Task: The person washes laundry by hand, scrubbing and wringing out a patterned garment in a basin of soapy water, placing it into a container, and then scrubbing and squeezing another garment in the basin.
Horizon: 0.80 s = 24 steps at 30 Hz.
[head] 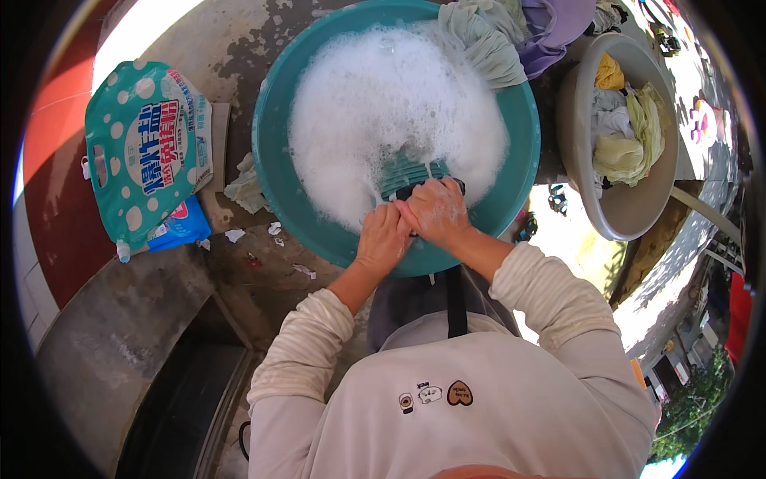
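A large teal plastic basin [261,161] full of thick white suds [383,108] stands in front of me. Near its closest side, my left hand [385,235] and my right hand [438,211] meet, thumbs close together. Both grip a wet black piece of cloth [405,192], mostly covered by my fingers. Just beyond the cloth, the ridges of a teal washboard [413,170] show through a gap in the foam. Suds cling to the back of my right hand. A pale green garment [488,45] and a purple one [547,33] hang over the far right rim.
On the right stands a grey-brown basin [643,218] with yellow and white clothes [622,155]. A teal detergent pouch [134,209] lies at left over a blue packet [182,224]. A crumpled pale cloth [246,185] lies beside the teal basin, near paper scraps [235,235].
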### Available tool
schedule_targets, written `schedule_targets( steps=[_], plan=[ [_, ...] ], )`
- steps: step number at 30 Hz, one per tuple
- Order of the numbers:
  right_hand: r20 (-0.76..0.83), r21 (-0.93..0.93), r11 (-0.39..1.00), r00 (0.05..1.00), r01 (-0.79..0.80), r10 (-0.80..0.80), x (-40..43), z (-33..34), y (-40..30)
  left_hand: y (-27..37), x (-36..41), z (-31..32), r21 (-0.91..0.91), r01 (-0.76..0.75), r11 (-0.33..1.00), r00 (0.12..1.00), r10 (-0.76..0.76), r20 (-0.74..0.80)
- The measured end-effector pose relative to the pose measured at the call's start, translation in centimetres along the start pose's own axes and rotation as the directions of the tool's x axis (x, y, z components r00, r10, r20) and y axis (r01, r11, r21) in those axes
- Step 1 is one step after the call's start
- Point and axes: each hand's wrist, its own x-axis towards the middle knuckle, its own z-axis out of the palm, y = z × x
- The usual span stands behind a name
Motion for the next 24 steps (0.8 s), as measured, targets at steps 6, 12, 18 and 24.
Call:
schedule_targets(
  steps=[6, 12, 18, 24],
  plan=[
    [0.147, -0.024, 0.933, 0.922, -0.359, 0.358, 7.2, 4.7, 5.4, -1.5, 6.9, -1.1, -0.040, -0.043, 0.998, 0.999, 0.042, -0.032],
    [-0.213, 0.324, 0.865, 0.861, -0.384, 0.462, 6.7, 4.0, 7.3, -1.6, 7.2, -2.9, -0.030, 0.109, 0.994, 0.988, -0.111, -0.104],
    [0.537, 0.491, 0.457, 0.671, -0.741, 0.511, 2.5, -1.7, 9.6, -3.2, 5.5, -4.5, -0.232, 0.047, 0.972, 0.958, -0.109, -0.264],
    [0.585, 0.795, -0.189, 0.644, -0.577, 0.493, 3.9, -8.8, 8.4, -2.7, 7.2, -9.5, -0.090, -0.135, 0.987, 0.960, 0.108, -0.258]
  ],
)
